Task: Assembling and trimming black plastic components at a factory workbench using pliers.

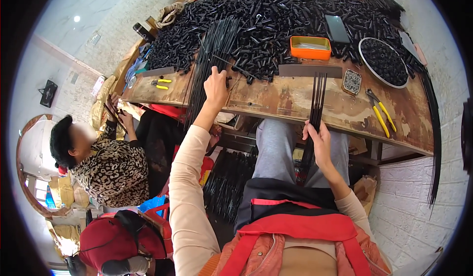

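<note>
My right hand is closed round several thin black rods, which stand upright above my lap and reach up past the table's front edge. My left hand is over the tabletop, its fingers bent together beside a long bundle of black rods. A small dark piece shows at the right side of that hand; what the fingertips pinch is too small to make out. Just beyond them, a heap of short black tubular parts covers the back of the wooden table.
Yellow-handled pliers lie at right, near a tin of small metal bits and a round tray of black parts. An orange box and a phone rest behind. Another person works at left.
</note>
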Tool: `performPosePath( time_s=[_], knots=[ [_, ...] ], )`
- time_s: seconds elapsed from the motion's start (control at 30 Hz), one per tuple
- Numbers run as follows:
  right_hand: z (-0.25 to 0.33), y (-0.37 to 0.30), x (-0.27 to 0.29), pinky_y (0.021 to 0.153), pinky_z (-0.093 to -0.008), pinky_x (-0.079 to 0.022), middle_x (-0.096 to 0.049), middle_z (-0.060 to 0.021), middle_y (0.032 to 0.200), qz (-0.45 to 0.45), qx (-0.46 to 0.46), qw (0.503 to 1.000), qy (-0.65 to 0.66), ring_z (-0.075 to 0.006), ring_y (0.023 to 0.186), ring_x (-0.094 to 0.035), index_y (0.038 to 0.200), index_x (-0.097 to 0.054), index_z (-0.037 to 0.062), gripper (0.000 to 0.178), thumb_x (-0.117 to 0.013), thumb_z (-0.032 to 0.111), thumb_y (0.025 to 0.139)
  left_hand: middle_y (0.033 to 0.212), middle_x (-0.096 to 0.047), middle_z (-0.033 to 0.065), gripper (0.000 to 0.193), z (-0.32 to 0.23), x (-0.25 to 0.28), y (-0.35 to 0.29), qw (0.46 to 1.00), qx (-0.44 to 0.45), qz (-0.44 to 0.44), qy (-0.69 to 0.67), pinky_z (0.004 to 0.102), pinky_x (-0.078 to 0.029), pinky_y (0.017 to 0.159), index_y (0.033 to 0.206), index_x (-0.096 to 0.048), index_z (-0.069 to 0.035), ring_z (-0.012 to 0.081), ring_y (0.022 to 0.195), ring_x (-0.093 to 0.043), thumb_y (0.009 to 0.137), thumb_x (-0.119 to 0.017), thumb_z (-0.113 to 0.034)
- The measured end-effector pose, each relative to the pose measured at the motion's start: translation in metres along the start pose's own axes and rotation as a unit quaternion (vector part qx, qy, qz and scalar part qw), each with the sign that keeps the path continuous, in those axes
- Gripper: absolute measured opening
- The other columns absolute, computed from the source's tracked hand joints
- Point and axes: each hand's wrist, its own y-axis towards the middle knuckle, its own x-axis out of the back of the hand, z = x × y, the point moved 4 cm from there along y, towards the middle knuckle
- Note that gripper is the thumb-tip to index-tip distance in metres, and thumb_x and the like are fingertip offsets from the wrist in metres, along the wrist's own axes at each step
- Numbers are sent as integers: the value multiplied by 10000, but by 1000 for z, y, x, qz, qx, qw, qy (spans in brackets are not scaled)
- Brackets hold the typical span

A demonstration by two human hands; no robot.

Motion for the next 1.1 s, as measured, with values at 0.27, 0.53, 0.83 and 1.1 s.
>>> performPosePath(
  time_s=[0.27,0.53,0.83,1.1],
  knots=[
    [-1,-1,1,674,-232,-408,-561,-14,808,2,2,1000,-7,-82,708,-510,1062,-558,26,159,-542,163,981,969,-554,169,211,1,-5,1,998,45,40,-3,440,-529,616,823,-615,-23,355,731,-660,820,-710,-212],
    [-1,-1,-5,673,-236,-405,-560,-11,799,4,0,1000,-4,-82,712,-513,1067,-558,30,167,-548,171,979,992,-682,190,310,7,-32,21,968,119,100,-199,509,-516,760,1023,-590,-48,434,917,-640,830,-709,-260],
    [-5,-2,-4,669,-234,-413,-565,-13,806,4,18,1000,-8,-82,709,-515,1068,-562,28,171,-556,173,978,769,-683,185,260,8,-48,13,910,182,139,-345,439,-538,721,888,-641,-4,350,715,-687,825,-700,-249],
    [-8,-1,-5,649,-237,-421,-570,-13,808,-6,28,999,-30,-80,694,-519,1071,-562,22,176,-554,173,980,881,-620,196,161,-16,-10,-5,968,46,-66,-239,490,-507,703,988,-603,-19,416,805,-633,841,-648,-67]
  ],
)
